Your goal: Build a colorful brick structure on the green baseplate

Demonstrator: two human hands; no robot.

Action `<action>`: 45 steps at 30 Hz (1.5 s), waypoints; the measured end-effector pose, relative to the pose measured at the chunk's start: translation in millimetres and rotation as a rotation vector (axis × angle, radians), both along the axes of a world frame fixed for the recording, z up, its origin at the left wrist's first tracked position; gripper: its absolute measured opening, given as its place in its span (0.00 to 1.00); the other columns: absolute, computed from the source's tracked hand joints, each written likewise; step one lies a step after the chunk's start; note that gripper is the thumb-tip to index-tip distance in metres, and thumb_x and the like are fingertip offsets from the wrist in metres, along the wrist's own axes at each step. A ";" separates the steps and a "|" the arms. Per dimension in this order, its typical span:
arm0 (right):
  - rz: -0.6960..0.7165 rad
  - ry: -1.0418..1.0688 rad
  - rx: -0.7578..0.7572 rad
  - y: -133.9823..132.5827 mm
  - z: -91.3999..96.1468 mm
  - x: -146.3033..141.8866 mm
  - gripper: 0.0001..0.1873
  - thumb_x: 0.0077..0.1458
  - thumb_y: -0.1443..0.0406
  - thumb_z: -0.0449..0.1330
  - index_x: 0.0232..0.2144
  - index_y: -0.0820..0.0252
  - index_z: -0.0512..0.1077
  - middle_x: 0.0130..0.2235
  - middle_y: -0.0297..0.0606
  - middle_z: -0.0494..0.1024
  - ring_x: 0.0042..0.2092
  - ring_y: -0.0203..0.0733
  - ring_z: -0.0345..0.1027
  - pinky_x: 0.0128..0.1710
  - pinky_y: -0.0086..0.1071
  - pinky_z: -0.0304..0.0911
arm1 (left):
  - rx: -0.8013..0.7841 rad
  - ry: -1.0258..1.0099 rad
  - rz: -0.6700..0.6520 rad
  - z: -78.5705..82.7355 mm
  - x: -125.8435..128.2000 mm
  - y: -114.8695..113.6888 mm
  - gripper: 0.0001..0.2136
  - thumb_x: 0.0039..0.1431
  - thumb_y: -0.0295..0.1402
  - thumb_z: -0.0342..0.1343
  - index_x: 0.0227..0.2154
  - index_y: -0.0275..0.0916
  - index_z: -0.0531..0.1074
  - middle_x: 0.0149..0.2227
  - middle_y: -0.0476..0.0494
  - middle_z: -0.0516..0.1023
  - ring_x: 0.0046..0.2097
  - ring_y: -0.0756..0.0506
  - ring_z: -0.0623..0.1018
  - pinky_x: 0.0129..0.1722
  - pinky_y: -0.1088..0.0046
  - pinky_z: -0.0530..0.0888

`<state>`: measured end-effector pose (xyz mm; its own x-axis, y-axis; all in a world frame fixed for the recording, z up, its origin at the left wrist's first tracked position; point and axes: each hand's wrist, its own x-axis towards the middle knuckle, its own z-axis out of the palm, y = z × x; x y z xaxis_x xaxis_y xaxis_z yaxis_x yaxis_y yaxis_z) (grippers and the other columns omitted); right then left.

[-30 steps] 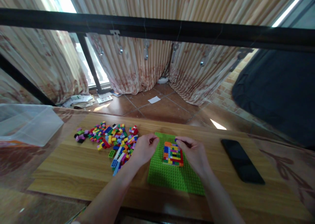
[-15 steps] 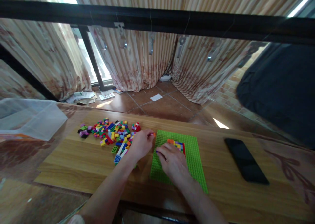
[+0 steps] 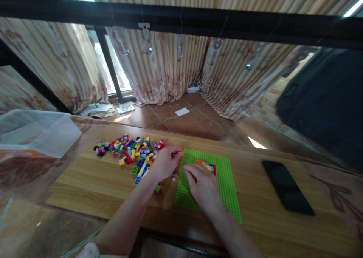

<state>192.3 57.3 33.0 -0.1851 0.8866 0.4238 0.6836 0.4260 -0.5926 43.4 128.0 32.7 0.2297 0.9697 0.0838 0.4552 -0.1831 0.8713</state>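
Observation:
A green baseplate (image 3: 227,182) lies on the wooden table (image 3: 269,220). On it stands a block of small coloured bricks (image 3: 208,166), mostly hidden under my right hand (image 3: 202,188), which lies over it with fingers curled. My left hand (image 3: 166,163) sits at the plate's left edge and pinches a small orange brick (image 3: 181,153) between thumb and finger. A heap of loose coloured bricks (image 3: 130,152) spreads to the left of my left hand. A few small pieces (image 3: 173,178) lie between my hands.
A black phone (image 3: 287,192) lies flat at the right of the table. A clear plastic box (image 3: 36,133) stands at the far left. Beyond the table are a black rail, curtains and a tiled floor.
My right hand has moved from the block's right side to lie over the block. My left hand has taken up a small orange brick. The view has shifted a little.

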 end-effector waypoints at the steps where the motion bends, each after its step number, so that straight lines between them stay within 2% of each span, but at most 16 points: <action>1: -0.020 0.031 -0.006 0.8 2.0 2.3 0.10 0.60 0.69 0.53 0.34 0.57 0.75 0.35 0.37 0.79 0.38 0.40 0.71 0.42 0.33 0.64 | -0.009 -0.038 -0.007 -0.2 0.7 -0.3 0.08 0.56 0.28 0.52 0.34 0.35 0.76 0.33 0.43 0.80 0.36 0.46 0.77 0.39 0.71 0.72; 7: -0.191 0.386 -0.180 6.6 13.3 15.9 0.11 0.58 0.60 0.56 0.37 0.58 0.75 0.35 0.38 0.79 0.35 0.39 0.72 0.35 0.33 0.67 | -0.130 -0.379 -0.113 8.0 8.0 -6.4 0.08 0.53 0.33 0.59 0.35 0.35 0.71 0.31 0.46 0.78 0.31 0.50 0.74 0.32 0.76 0.69; 11: -0.170 0.622 -0.327 11.1 18.0 21.4 0.15 0.51 0.55 0.61 0.36 0.60 0.75 0.32 0.38 0.79 0.32 0.38 0.72 0.32 0.31 0.68 | -0.211 -0.497 -0.256 20.0 13.0 -13.7 0.10 0.52 0.35 0.61 0.33 0.35 0.70 0.28 0.48 0.76 0.30 0.52 0.72 0.30 0.78 0.67; 15: -0.108 0.703 -0.415 12.6 19.7 23.1 0.13 0.49 0.55 0.63 0.30 0.60 0.76 0.28 0.35 0.78 0.30 0.37 0.70 0.30 0.29 0.66 | -0.243 -0.522 -0.300 23.4 16.5 -19.2 0.11 0.52 0.37 0.62 0.32 0.35 0.71 0.29 0.48 0.75 0.31 0.52 0.73 0.31 0.78 0.67; 20: -0.123 0.684 -0.462 9.9 19.6 24.2 0.14 0.47 0.55 0.64 0.27 0.61 0.77 0.25 0.35 0.76 0.27 0.34 0.67 0.26 0.28 0.62 | -0.204 -0.513 -0.301 18.7 19.9 -23.0 0.11 0.52 0.38 0.61 0.30 0.34 0.70 0.27 0.48 0.74 0.29 0.52 0.71 0.30 0.77 0.67; 26: -0.112 0.865 -0.521 9.3 18.6 24.7 0.15 0.45 0.54 0.66 0.25 0.61 0.77 0.21 0.32 0.73 0.22 0.32 0.61 0.22 0.26 0.58 | -0.169 -0.414 -0.351 17.1 14.0 -20.1 0.08 0.54 0.35 0.58 0.30 0.35 0.70 0.27 0.48 0.73 0.28 0.52 0.71 0.30 0.78 0.67; 29: -0.139 0.706 -0.443 8.6 17.3 23.7 0.13 0.46 0.55 0.65 0.28 0.60 0.78 0.26 0.35 0.77 0.26 0.36 0.67 0.26 0.29 0.63 | -0.055 -0.142 -0.323 18.5 1.0 -13.7 0.05 0.56 0.32 0.54 0.30 0.36 0.72 0.28 0.48 0.75 0.30 0.51 0.72 0.31 0.77 0.68; 31: -0.120 0.501 -0.338 6.5 16.0 20.5 0.10 0.51 0.57 0.62 0.30 0.58 0.77 0.30 0.36 0.78 0.31 0.38 0.70 0.31 0.32 0.65 | 0.053 0.075 -0.263 19.2 -9.6 -9.4 0.06 0.56 0.29 0.51 0.30 0.37 0.74 0.29 0.47 0.77 0.31 0.49 0.74 0.33 0.76 0.68; 34: -0.048 0.149 -0.169 1.4 12.5 10.7 0.08 0.57 0.63 0.57 0.32 0.56 0.76 0.34 0.36 0.78 0.36 0.40 0.69 0.38 0.34 0.63 | 0.150 0.287 -0.212 19.0 -21.7 -6.2 0.11 0.56 0.27 0.48 0.33 0.41 0.77 0.34 0.47 0.80 0.35 0.48 0.76 0.37 0.75 0.69; 39: 0.051 -0.297 -0.001 -5.5 -0.2 -7.5 0.07 0.59 0.67 0.57 0.31 0.57 0.76 0.32 0.38 0.76 0.38 0.44 0.64 0.43 0.39 0.58 | 0.233 0.515 -0.210 14.2 -25.1 -7.2 0.13 0.55 0.26 0.48 0.32 0.44 0.78 0.33 0.47 0.80 0.35 0.47 0.77 0.36 0.73 0.69; 45: 0.017 -0.424 0.056 -5.5 -15.6 -12.2 0.07 0.58 0.65 0.58 0.29 0.57 0.75 0.30 0.37 0.75 0.37 0.45 0.61 0.40 0.39 0.53 | 0.245 0.581 -0.246 9.0 -25.1 -7.3 0.12 0.48 0.23 0.51 0.24 0.44 0.78 0.28 0.47 0.78 0.34 0.45 0.76 0.35 0.72 0.68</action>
<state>180.1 51.7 17.5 -0.3678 0.8598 0.3541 0.8544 0.4628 -0.2363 18.3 120.8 41.7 0.5152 0.8523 0.0906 0.7570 -0.5020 0.4182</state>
